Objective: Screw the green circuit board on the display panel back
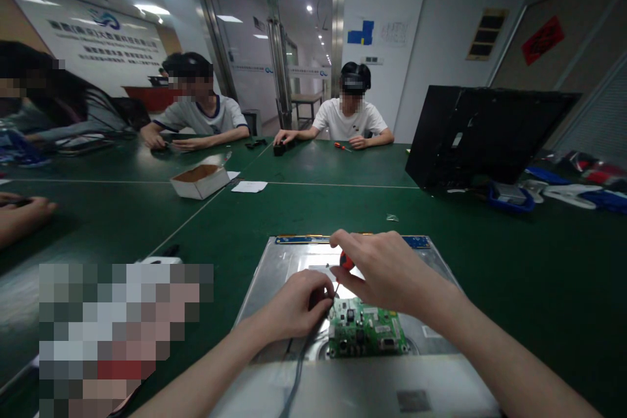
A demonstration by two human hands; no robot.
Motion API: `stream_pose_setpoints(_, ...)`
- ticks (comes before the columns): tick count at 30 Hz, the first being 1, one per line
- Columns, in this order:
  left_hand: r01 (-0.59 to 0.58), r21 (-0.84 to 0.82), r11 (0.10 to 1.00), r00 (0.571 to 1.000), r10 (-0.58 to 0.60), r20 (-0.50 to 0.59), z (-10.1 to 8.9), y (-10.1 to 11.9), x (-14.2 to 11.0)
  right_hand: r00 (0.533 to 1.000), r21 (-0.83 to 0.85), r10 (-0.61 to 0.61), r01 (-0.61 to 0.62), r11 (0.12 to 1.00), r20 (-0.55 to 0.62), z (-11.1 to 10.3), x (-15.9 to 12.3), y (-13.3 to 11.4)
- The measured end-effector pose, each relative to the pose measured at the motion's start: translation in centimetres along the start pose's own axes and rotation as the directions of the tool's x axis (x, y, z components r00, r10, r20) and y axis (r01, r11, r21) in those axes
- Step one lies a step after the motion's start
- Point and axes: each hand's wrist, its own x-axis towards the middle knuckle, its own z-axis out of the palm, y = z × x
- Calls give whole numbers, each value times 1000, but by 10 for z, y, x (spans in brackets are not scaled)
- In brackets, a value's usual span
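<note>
A flat metal display panel [259, 294] lies before me, with a green circuit board [365, 326] on its back. My right hand [379, 264] is closed on a screwdriver [346, 261] with a red and black handle; its thin shaft slants down to the board's upper left corner. Beside the shaft tip, my left hand [304, 304] has its fingers curled and pressed together at that corner. What its fingertips pinch, if anything, is hidden. A dark cable [298, 366] runs from under the left hand toward the panel's near edge.
A black monitor housing [480, 137] stands at the right, near a blue tray [512, 199]. An open white box [200, 181] and paper [249, 187] lie across the green table [313, 206]. Several people sit around it. A small plastic bag [392, 217] lies beyond the panel.
</note>
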Motion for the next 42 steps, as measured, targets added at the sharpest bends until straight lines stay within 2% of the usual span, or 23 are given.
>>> stream_pose_setpoints(17,-48,20,999,999,48,-8,1,-4,-1,1000,15,-17,17,1000,-7,0,0,1)
stream_pose_setpoints(25,-36,28,999,999,35,16,3,-7,0,1000,21,-20,20,1000,-9,-1,-1,-1)
stream_pose_setpoints(42,-46,27,999,999,46,-2,3,-8,0,1000,3,-20,20,1000,-10,-1,-1,-1)
